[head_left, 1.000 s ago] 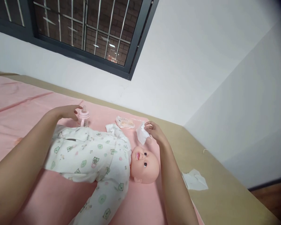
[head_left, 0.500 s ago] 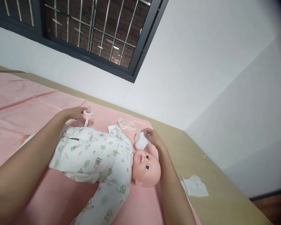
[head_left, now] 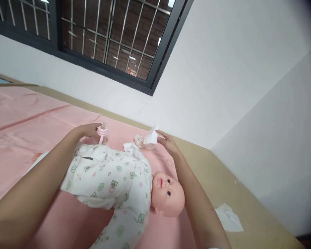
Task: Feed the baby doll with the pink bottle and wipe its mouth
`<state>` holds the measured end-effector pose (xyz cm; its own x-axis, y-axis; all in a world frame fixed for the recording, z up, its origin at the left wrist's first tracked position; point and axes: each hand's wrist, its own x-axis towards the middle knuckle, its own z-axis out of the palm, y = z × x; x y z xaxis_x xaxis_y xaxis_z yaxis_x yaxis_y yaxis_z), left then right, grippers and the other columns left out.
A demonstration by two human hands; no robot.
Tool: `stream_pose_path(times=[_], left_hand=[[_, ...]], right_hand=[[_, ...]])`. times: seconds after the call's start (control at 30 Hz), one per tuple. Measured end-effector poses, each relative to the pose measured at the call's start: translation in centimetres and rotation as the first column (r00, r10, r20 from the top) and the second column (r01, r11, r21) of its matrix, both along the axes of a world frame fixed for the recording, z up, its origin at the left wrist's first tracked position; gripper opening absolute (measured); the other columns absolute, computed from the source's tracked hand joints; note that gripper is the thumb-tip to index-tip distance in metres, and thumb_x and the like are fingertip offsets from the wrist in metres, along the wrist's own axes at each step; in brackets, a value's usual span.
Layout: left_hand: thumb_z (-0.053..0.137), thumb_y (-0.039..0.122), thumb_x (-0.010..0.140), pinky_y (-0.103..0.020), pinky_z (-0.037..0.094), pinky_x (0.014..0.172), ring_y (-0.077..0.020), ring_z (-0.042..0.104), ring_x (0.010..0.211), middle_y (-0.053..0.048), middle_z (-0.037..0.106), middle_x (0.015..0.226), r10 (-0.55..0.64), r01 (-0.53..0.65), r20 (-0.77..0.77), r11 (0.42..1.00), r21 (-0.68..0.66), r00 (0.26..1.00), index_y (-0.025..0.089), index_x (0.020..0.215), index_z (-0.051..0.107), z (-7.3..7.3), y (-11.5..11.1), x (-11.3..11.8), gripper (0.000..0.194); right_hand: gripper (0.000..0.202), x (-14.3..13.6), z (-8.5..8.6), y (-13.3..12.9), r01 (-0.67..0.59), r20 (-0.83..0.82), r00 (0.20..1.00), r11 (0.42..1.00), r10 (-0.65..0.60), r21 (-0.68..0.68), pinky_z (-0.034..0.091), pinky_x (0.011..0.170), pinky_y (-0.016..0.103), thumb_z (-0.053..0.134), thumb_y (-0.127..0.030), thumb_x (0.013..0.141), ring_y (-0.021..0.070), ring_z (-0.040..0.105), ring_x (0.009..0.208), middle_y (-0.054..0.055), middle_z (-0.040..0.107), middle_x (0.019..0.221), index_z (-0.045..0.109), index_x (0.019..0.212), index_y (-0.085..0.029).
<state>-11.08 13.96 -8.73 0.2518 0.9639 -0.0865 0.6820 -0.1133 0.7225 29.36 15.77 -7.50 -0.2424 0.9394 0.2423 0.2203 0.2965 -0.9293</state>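
The right hand's grip [head_left: 168, 141] is a loose pinch at the edge of a white tissue [head_left: 151, 137], raised over a clear packet [head_left: 140, 141]. The left hand [head_left: 90, 130] curls around an upright pink-collared baby bottle [head_left: 102, 131], its far fingertips hidden. This looks like handling both items at once; the next move seems to call for keeping the bottle steady. Between the forearms lies a doll [head_left: 114, 176], face up. Beneath are a pink sheet [head_left: 54, 133] and tan desk [head_left: 197, 155]; beyond, a white wall [head_left: 223, 86] and barred window [head_left: 103, 34].
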Motion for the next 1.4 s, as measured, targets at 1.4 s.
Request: stream_pose_path(times=[1.4], left_hand=[[0.060,0.029,0.051,-0.028,0.049,0.075,-0.0260,0.062,0.099,-0.006,0.064,0.108,0.139,-0.145,0.049,0.971,0.191,0.989,0.019,0.110,0.047,0.2,0.2,0.8,0.061]], right_hand=[[0.049,7.9,-9.6,-6.3,0.657,0.289,0.663,0.722,-0.691,0.220,0.048,0.088,0.042,0.062,-0.040,0.066,0.0224,0.061,0.087,0.007,0.064,0.101,0.059,0.111,-0.022]])
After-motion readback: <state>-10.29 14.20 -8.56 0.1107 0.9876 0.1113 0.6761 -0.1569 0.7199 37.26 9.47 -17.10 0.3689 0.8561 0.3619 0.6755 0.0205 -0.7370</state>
